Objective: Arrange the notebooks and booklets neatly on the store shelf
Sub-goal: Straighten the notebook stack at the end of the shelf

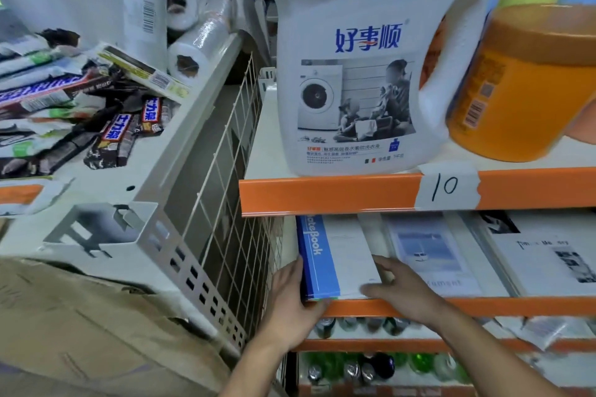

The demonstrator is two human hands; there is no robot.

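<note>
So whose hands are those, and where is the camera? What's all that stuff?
There is no robot here. A person wears one camera on their head, so you see what they see, looking down at their own hands at a shop shelf. The left hand presses against the left side of a blue-edged notebook, and the right hand rests on its right side, probably to square it up. Beside it lie two more booklets: the boat booklet and the black-and-white booklet. On the shelf above stand a white laundry jug and an orange jar. Chocolate bars lie heaped on the left.
</note>
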